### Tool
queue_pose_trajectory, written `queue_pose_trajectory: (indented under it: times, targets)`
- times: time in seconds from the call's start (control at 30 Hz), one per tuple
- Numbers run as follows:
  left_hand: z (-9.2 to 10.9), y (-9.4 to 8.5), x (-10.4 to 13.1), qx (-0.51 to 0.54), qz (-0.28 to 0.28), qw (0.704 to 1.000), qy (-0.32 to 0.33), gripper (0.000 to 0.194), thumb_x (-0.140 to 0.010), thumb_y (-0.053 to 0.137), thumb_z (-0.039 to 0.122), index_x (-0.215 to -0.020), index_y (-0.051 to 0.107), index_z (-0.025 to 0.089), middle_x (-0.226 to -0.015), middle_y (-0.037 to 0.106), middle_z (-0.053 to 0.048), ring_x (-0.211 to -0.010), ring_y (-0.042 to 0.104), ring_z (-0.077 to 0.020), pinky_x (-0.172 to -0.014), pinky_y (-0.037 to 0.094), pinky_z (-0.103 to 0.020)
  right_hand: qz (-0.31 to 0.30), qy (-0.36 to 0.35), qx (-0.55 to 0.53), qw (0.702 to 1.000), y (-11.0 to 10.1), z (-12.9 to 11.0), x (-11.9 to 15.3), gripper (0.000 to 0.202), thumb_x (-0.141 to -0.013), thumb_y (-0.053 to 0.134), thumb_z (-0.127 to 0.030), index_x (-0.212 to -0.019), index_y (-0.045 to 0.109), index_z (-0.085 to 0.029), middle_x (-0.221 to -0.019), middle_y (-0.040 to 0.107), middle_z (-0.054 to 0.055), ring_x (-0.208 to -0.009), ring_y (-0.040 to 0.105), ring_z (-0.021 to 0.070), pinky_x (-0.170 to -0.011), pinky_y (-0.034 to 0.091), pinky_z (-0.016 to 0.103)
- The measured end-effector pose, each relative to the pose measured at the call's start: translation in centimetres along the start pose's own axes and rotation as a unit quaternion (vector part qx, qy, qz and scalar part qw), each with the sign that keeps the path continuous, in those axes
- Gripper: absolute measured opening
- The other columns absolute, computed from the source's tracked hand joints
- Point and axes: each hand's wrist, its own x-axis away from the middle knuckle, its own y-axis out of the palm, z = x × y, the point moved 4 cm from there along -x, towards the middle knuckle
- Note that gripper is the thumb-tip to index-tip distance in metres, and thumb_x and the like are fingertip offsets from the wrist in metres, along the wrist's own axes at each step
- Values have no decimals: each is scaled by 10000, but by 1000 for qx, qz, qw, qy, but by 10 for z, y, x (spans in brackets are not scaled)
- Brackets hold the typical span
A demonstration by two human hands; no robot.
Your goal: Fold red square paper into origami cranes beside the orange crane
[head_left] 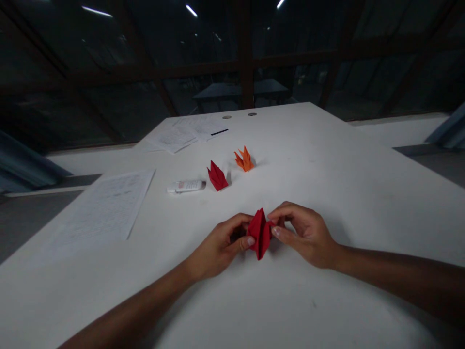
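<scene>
A folded red origami crane (260, 235) is held between my two hands, just above the white table (363, 194). My left hand (227, 240) grips its left side, with the thumb in front and the other fingers behind it. At its right, my right hand (305, 230) pinches a small pointed end between thumb and fingertips. Farther back stand another red folded paper piece (217, 176) and an orange origami crane (244, 159), both apart from my hands.
Left of the standing red piece lies a white tube (186, 186). A written sheet (105, 208) rests on the table's left side. More papers (178, 135) and a dark pen-like strip (219, 132) lie farther back, near two round discs (252, 114) at the far edge.
</scene>
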Motion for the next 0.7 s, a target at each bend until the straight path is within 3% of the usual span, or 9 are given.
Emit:
queue_pose_trajectory:
  times: [0.17, 0.33, 0.47, 0.7]
  targets:
    - [-4, -3, 3, -11, 49, 999, 10, 273, -965, 661, 333, -1176, 613, 167, -1016, 704, -63, -885, 659, -167, -793, 512, -290, 5, -21, 13, 1000, 0, -6, 1, 179, -929, 690, -176, -1091, 683, -252, -942, 668, 33, -820, 617, 167, -730, 511, 330]
    - [-1, -8, 7, -116, 90, 986, 76, 213, -972, 649, 307, -1142, 656, 178, -1014, 679, -69, -900, 646, -170, -779, 499, -286, 15, -32, 25, 999, 2, -9, 3, 216, -918, 696, -162, -1106, 655, -259, -933, 653, 20, -802, 610, 161, -728, 518, 325]
    - [6, -7, 9, -195, 90, 967, 135, 171, -972, 646, 227, -1140, 664, 201, -984, 682, -52, -888, 640, -151, -789, 497, -268, 29, -21, 20, 999, 2, -9, 4, 203, -916, 707, -173, -1091, 649, -260, -943, 660, 22, -841, 621, 170, -756, 526, 330]
    - [10, -3, 9, -246, 78, 952, 168, 208, -972, 632, 169, -1178, 638, 205, -999, 684, -52, -890, 649, -147, -784, 509, -256, 26, -19, 13, 999, 0, -12, 3, 189, -919, 710, -187, -1084, 650, -257, -935, 670, 36, -845, 636, 191, -762, 540, 358]
